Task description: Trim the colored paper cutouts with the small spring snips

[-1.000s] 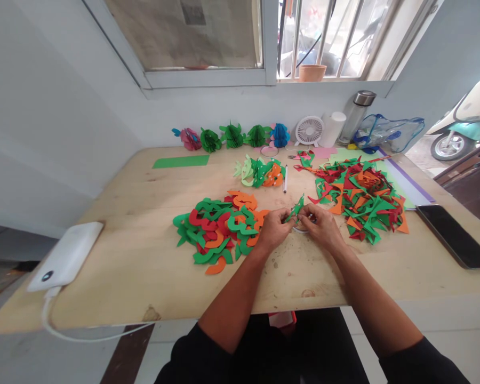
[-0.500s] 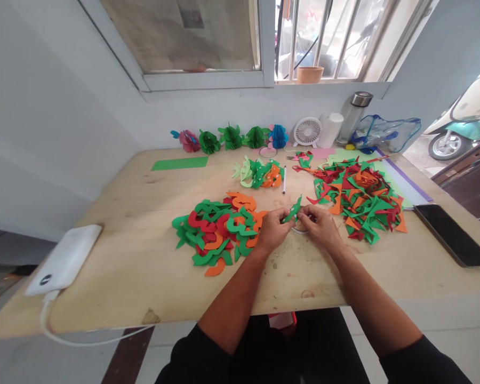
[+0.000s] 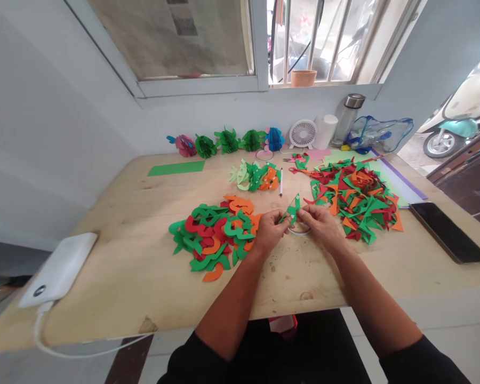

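Observation:
My left hand [image 3: 271, 228] pinches the left side of a small green paper piece [image 3: 293, 211] with pale spots. Fingers of my right hand [image 3: 319, 221] grip the same piece from the right. A white ring-shaped roll [image 3: 299, 230] lies on the table just under it, partly hidden by my hands. Left of my hands is a pile of curved green, red and orange paper cutouts [image 3: 210, 234]. To the right spreads a heap of pointed paper scraps [image 3: 360, 197]. Spotted green and orange pieces [image 3: 258, 176] lie beyond my hands, beside a white pen [image 3: 281, 182].
Folded paper figures [image 3: 228, 141], a small white fan [image 3: 303, 134], a glass bottle [image 3: 348, 120] and a clear bag [image 3: 380, 133] line the wall. A phone [image 3: 448, 232] lies at the right, a white power bank [image 3: 60, 269] with a cable at the left edge.
The green piece between my hands has turned, showing more of its spotted face. The whole view has shifted slightly. Both hands keep hold of the piece.

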Tool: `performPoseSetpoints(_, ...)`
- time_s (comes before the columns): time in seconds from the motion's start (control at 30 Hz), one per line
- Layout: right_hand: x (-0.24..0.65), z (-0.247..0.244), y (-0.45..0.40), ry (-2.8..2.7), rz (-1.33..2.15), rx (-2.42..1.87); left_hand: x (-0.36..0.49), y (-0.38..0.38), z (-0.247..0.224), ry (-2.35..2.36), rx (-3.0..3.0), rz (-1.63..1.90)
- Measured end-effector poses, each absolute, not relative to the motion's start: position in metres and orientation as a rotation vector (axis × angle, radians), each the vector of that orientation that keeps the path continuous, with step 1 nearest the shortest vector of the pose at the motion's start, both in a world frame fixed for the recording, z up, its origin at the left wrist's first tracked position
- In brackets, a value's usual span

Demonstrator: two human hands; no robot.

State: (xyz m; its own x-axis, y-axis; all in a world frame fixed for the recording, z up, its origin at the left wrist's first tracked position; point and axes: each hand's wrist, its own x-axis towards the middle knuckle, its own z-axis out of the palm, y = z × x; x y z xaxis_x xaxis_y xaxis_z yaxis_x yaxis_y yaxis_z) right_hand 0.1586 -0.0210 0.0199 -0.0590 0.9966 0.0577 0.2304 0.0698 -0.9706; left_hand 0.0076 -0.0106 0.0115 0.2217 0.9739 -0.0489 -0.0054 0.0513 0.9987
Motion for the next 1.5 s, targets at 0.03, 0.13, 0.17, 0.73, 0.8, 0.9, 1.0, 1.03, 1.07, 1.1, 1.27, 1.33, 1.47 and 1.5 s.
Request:
performPoseSetpoints(0.03,0.159,0.019,-0.021,-1.465,1.091,-1.297,0.008,-0.012,0.014,1.062,1.256,1.01)
performPoseSetpoints(0.13,0.158,0.017,-0.021,-1.491,1.056,-1.308,0.008,-0.014,0.021,1.073,1.25,1.006)
performPoseSetpoints(0.17,0.158,0.017,-0.021,-1.501,1.023,-1.318,0.008,-0.015,0.023,1.072,1.253,1.007)
performPoseSetpoints(0.73,0.162,0.011,-0.018,-1.446,1.019,-1.31,0.004,-0.012,0.024,0.934,1.044,1.055)
performPoseSetpoints(0.8,0.161,0.012,-0.02,-1.468,1.043,-1.293,0.006,-0.012,0.021,0.945,1.149,1.069)
performPoseSetpoints(0.9,0.159,0.015,-0.021,-1.501,1.072,-1.268,0.009,-0.012,0.017,0.935,1.225,1.094)
performPoseSetpoints(1.0,0.158,0.016,-0.022,-1.519,1.113,-1.257,0.01,-0.012,0.016,0.962,1.222,1.134)
performPoseSetpoints(1.03,0.158,0.017,-0.022,-1.522,1.129,-1.25,0.01,-0.012,0.017,0.979,1.219,1.14)
performPoseSetpoints(1.07,0.158,0.017,-0.022,-1.525,1.145,-1.243,0.01,-0.012,0.017,0.997,1.215,1.142)
performPoseSetpoints(1.1,0.158,0.016,-0.022,-1.527,1.16,-1.237,0.01,-0.012,0.018,1.013,1.212,1.14)
performPoseSetpoints(1.27,0.159,0.018,-0.022,-1.499,1.101,-1.257,0.009,-0.012,0.02,1.053,1.218,1.14)
performPoseSetpoints(1.33,0.16,0.02,-0.022,-1.444,1.05,-1.253,0.008,-0.013,0.02,1.067,1.248,1.131)
performPoseSetpoints(1.47,0.161,0.025,-0.023,-1.33,1.044,-1.22,0.007,-0.014,0.019,1.083,1.319,1.079)
performPoseSetpoints(1.5,0.16,0.026,-0.023,-1.314,1.043,-1.22,0.007,-0.014,0.019,1.085,1.333,1.066)
